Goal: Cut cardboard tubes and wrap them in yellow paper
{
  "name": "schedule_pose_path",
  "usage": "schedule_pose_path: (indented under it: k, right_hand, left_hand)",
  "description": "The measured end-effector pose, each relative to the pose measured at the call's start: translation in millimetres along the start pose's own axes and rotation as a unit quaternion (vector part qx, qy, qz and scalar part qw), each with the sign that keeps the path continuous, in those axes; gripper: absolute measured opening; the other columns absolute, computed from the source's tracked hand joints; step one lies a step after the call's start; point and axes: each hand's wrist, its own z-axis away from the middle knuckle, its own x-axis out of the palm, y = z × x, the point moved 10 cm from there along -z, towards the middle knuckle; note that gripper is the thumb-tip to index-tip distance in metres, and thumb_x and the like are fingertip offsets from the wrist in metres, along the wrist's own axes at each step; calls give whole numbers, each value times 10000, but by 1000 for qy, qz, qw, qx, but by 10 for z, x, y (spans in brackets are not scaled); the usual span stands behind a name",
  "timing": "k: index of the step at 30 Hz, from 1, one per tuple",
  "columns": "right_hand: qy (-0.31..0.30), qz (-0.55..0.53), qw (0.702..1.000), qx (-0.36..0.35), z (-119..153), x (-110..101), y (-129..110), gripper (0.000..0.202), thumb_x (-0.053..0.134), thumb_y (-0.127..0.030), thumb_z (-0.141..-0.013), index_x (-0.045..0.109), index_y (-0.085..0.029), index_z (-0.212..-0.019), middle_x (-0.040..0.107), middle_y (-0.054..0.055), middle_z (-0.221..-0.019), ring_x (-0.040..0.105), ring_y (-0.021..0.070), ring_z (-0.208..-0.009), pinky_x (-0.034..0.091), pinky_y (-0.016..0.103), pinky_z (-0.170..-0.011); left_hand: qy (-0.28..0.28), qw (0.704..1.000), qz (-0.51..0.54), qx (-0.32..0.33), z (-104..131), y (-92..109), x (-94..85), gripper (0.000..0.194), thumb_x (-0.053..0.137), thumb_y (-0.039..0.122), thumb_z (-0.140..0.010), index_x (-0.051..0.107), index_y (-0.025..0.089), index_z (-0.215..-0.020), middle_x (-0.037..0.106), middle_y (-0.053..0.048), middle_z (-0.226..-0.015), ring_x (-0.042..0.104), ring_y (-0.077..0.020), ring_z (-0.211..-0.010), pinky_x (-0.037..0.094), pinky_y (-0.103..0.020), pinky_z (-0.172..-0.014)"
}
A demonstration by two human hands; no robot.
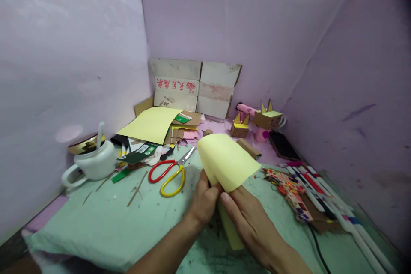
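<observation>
A sheet of light yellow paper (227, 160) is curled over in front of me, its lower end hanging down between my hands. My left hand (204, 200) is closed on its left side, with the thumb pressed near the fold. On the other side my right hand (252, 222) grips the same paper, thumb in front and fingers mostly hidden behind it. Scissors (182, 162) with one red and one yellow handle lie partly opened to the left of my hands. A cardboard tube (249, 149) lies just behind the paper.
At left stands a white mug (99, 162). Behind it, another yellow sheet (152, 124) tops a pile of scraps. Small eared cardboard boxes (240, 129) and a phone (284, 144) sit back right. Several markers (316, 184) and patterned fabric (290, 190) lie at right. Purple walls enclose the table.
</observation>
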Motion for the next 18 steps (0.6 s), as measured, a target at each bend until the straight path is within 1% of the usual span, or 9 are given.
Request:
schedule_pose_path:
  k: [2,4,5,7,9,11,13,16,18]
  right_hand:
    - [-35,2,999,-27,-13,-13,-110,350,391,-246,-860,574,-202,-1155,576,116,-1201,522,271,-1075,388,400,-945]
    - [-58,-4,998,-39,-27,-48,-140,388,407,-186,-821,583,-214,-1167,550,94,-1262,513,274,-1110,378,430,-971]
    - [-58,-15,997,-38,-37,-78,-121,403,412,-175,-810,586,-221,-1170,540,83,-1285,504,276,-1135,369,442,-984]
    - [-33,-54,998,-23,-66,-165,-29,399,419,-190,-816,586,-233,-1176,540,66,-1297,490,273,-1170,355,452,-1002]
    - [14,-111,993,23,-96,-246,137,375,439,-242,-837,570,-230,-1188,588,77,-1238,534,268,-1127,398,447,-962]
    - [47,-185,977,91,-110,-249,328,392,513,-299,-814,545,-206,-1193,653,101,-1123,600,268,-1019,466,428,-867]
    - [59,-261,952,149,-111,-188,462,448,613,-341,-748,548,-176,-1159,690,108,-1017,629,263,-931,493,402,-799]
    - [54,-352,915,188,-114,-76,526,471,716,-374,-653,607,-159,-1058,704,98,-945,630,255,-893,482,382,-804]
    - [30,-401,894,198,-113,23,532,483,721,-397,-650,625,-157,-1059,701,101,-967,624,266,-915,466,398,-827]
  left_hand:
    - [-26,998,46,-20,16,-51,55,291,682,217,-653,643,183,-939,666,-59,-989,547,-269,-1013,400,-339,-868]
    - [-42,996,70,-34,41,-84,93,302,680,298,-653,652,180,-930,680,-70,-966,574,-280,-971,432,-367,-831]
    - [-50,994,89,-46,56,-101,110,323,679,339,-650,658,180,-929,686,-75,-955,585,-285,-953,443,-378,-818]
    - [-70,985,136,-78,91,-133,158,350,676,361,-646,666,184,-948,696,-78,-937,601,-290,-924,458,-395,-795]
    - [-95,974,176,-108,126,-148,210,331,669,305,-641,678,179,-947,707,-79,-906,612,-297,-896,469,-402,-760]
    - [-115,968,187,-122,150,-144,241,287,659,256,-636,695,159,-904,714,-80,-855,614,-309,-887,471,-404,-741]
    - [-114,966,192,-128,155,-147,233,253,656,274,-657,699,154,-876,716,-71,-831,604,-312,-919,462,-406,-771]
    - [-98,964,206,-135,144,-173,210,278,686,345,-656,686,180,-880,715,-58,-842,586,-305,-966,444,-419,-829]
    - [-93,963,209,-139,133,-192,208,300,730,362,-598,683,175,-827,713,-72,-841,580,-310,-971,441,-434,-841]
